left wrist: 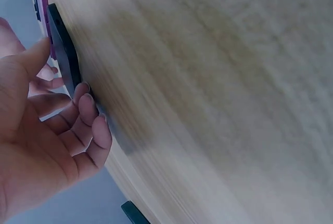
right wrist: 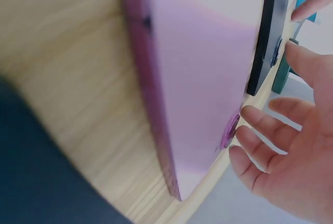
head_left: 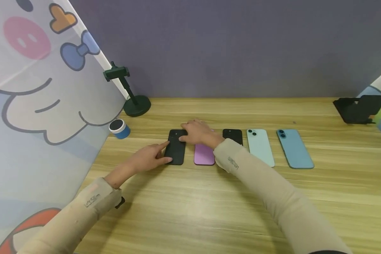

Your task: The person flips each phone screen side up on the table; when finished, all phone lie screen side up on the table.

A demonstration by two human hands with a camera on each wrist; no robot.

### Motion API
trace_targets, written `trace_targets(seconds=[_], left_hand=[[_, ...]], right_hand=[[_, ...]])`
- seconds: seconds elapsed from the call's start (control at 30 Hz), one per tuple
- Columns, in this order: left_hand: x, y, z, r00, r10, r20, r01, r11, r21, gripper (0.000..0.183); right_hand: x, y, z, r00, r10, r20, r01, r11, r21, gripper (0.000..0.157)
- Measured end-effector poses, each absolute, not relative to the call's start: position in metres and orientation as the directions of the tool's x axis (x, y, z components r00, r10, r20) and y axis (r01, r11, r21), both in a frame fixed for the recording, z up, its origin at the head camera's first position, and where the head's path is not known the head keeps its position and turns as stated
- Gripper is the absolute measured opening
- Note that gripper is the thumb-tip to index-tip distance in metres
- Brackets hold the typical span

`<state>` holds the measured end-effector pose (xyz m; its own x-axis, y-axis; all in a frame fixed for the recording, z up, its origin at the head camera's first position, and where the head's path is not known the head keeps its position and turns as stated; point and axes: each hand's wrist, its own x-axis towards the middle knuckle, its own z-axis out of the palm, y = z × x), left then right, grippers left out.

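Note:
A black phone (head_left: 176, 151) lies face down at the left end of a row of phones. My left hand (head_left: 147, 157) touches its left side, index finger near the upper part and thumb near the lower corner. From the upper right, my right hand (head_left: 197, 132) reaches over with its thumb at the phone's right edge and its other fingers spread past the top. The right wrist overlaps a purple phone (head_left: 204, 156) just beside it. In the left wrist view, the fingers (left wrist: 87, 108) bend loosely along the black phone's edge (left wrist: 63, 47).
Farther right lie a second black phone (head_left: 232, 135), partly behind the right sleeve, a mint phone (head_left: 260, 147) and a blue phone (head_left: 295, 148). A dark green stand (head_left: 136, 105) and a blue-and-white jar (head_left: 120, 129) are at back left. A black holder (head_left: 362, 110) stands far right.

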<state>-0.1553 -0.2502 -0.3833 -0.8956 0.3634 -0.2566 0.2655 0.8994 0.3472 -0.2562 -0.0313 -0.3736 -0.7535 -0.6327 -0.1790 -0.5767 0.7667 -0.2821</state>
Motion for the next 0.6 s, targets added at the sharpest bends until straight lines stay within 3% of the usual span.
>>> trace_targets(seconds=[0.27,0.6], left_hand=[[-0.1535,-0.2456,-0.3833,-0.894,0.353,-0.276,0.273,0.918,0.288,0.091],[-0.1525,-0.2446,-0.3870,-0.902,0.339,-0.268,0.276,0.929,0.247,0.092]], right_hand=[[-0.2529,-0.0353,-0.3755,-0.751,-0.634,-0.183,-0.583,0.767,-0.267,0.067],[-0.2476,-0.0406,-0.3793,-0.773,-0.611,-0.172,-0.555,0.782,-0.283,0.068]])
